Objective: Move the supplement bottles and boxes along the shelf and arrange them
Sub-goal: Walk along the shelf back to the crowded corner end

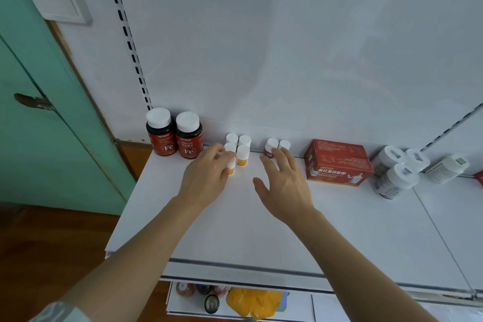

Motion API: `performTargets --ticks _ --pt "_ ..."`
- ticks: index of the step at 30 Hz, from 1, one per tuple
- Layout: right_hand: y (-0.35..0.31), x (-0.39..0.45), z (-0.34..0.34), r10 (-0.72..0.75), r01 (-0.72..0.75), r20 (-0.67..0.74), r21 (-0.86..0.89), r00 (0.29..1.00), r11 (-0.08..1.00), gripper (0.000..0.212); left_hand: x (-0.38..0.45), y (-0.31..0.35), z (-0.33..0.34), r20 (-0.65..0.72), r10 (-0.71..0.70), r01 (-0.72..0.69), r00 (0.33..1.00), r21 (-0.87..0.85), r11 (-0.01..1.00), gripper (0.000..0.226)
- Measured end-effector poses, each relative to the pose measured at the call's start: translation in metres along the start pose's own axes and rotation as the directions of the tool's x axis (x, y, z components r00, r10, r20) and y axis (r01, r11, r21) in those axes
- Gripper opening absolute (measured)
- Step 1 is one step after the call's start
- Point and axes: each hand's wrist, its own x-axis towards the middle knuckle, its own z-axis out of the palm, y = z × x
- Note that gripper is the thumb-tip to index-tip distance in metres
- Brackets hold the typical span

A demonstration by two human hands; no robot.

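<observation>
Left hand (pixel 206 178) pinching small orange bottle (pixel 231 165) near front of little bottle cluster on shelf (pixel 261 230). Right hand (pixel 285 185) spread, holding nothing, fingertips touching small dark bottle (pixel 270 150).

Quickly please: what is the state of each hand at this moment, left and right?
Left hand: fingers curled round a small orange-label bottle, gripping it.
Right hand: open, fingers spread, fingertips at a small dark-label bottle, not gripping it.

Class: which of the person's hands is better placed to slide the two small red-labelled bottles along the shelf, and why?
The right hand: its open fingers already touch the red-labelled bottles. The left hand is busy gripping a small orange-labelled bottle.
</observation>
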Motion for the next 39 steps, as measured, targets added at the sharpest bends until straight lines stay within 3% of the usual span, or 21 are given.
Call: performTargets --ticks 3,8,13,17,28,39 --pt "0.001 -0.003 -0.004 0.013 -0.013 -0.001 -0.006 1.0 1.0 0.054 -0.001 -0.002 -0.001 -0.029 0.029 -0.029 0.999 0.022 0.999 0.041" --pt "0.009 -0.017 -0.017 0.062 -0.062 0.0 -0.034 0.998 0.998 0.057 0.005 0.017 0.002 -0.084 0.138 -0.133 0.987 0.069 0.989 0.036" --pt "0.04 -0.049 -0.036 0.155 -0.155 -0.005 -0.09 0.988 0.984 0.059 0.008 0.071 0.013 -0.072 0.197 -0.192 0.978 0.066 0.979 0.036" --pt "0.077 -0.086 -0.059 0.227 -0.229 -0.028 -0.119 0.973 0.966 0.064 0.007 0.131 0.027 0.018 0.219 -0.22 0.976 0.072 0.973 0.045" --pt "0.245 -0.244 -0.154 0.443 -0.455 -0.104 -0.193 0.89 0.869 0.069 -0.015 0.387 0.092 0.109 0.379 -0.38 0.919 -0.01 0.925 0.061" --pt "0.429 -0.406 -0.25 0.707 -0.722 -0.148 -0.175 0.692 0.67 0.071 -0.026 0.648 0.186 0.219 0.599 -0.59 0.77 -0.11 0.8 0.059"
